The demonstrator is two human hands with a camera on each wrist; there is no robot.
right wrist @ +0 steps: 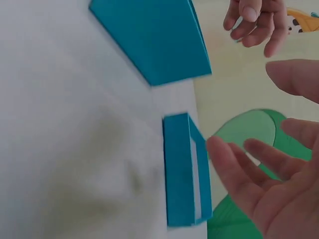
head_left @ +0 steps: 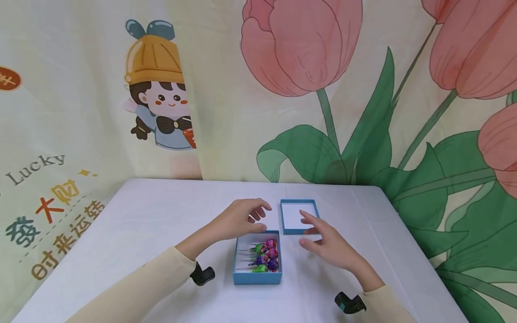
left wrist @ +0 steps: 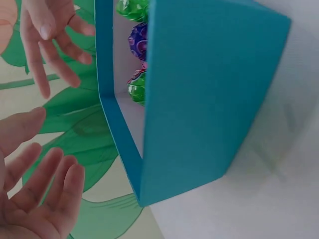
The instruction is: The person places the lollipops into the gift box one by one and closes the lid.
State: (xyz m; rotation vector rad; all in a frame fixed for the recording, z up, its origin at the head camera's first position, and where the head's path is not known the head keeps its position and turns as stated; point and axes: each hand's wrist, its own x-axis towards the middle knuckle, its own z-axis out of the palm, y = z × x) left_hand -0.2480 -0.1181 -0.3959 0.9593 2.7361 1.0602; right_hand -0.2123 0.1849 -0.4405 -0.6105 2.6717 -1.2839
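A blue box (head_left: 257, 278) with a white inside stands on the table, holding several wrapped lollipops (head_left: 266, 256) in green, purple and pink, their sticks pointing left. My left hand (head_left: 244, 217) hovers above the box's far left corner, fingers loosely bent and holding nothing. To the right of the box, my right hand (head_left: 326, 242) is raised with fingers spread, also holding nothing. Behind that hand lies a shallow blue lid (head_left: 286, 231), its white inside facing up; the right hand overlaps it in the head view. The left wrist view shows round green and purple candy heads (left wrist: 138, 42) inside the box wall.
A white cloth covers the table (head_left: 194, 197), whose back edge meets a printed curtain (head_left: 226, 112) with tulips and a cartoon figure. A black wrist camera (head_left: 202, 274) is worn on the left wrist, and another black camera (head_left: 349, 303) on the right.
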